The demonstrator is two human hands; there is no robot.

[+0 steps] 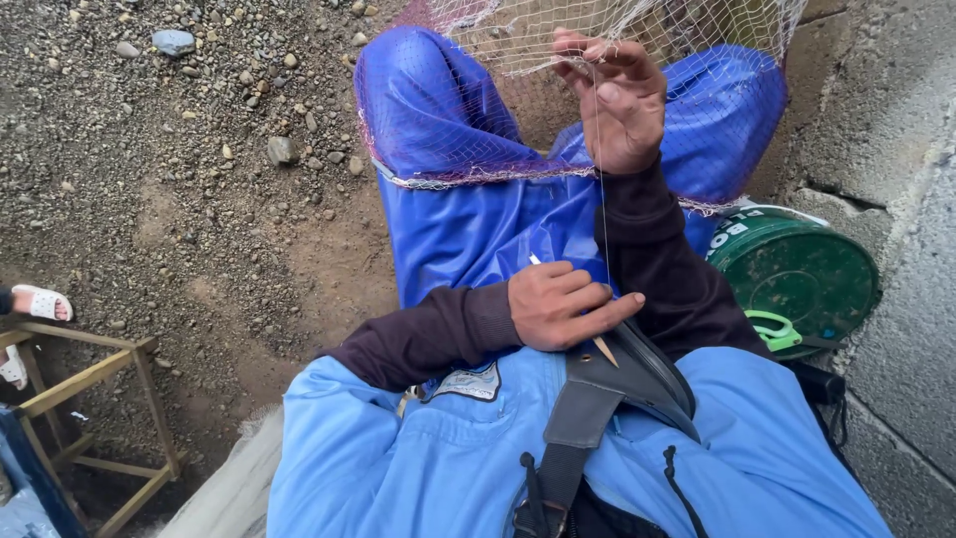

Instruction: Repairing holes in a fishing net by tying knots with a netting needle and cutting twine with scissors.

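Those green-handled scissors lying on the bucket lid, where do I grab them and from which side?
Probably take the green-handled scissors by the handle loop, coming from above on the near-left side. The loop lies flat and exposed on the green bucket lid, while the rest runs right toward the concrete wall, leaving less room there.

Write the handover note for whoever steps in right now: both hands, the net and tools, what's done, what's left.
Right hand: raised, fingers pinching the fine pale mesh fishing net draped over the knees in shiny blue waterproof trousers.
Left hand: low by the lap, gripping a slim wooden netting needle; a thin taut line runs from it up to the right hand.
Green plastic bucket lid lies at the right, with green-handled scissors on it.
Done: line is attached at the mesh.
Left: how much mending remains cannot be told; the net runs out of view.
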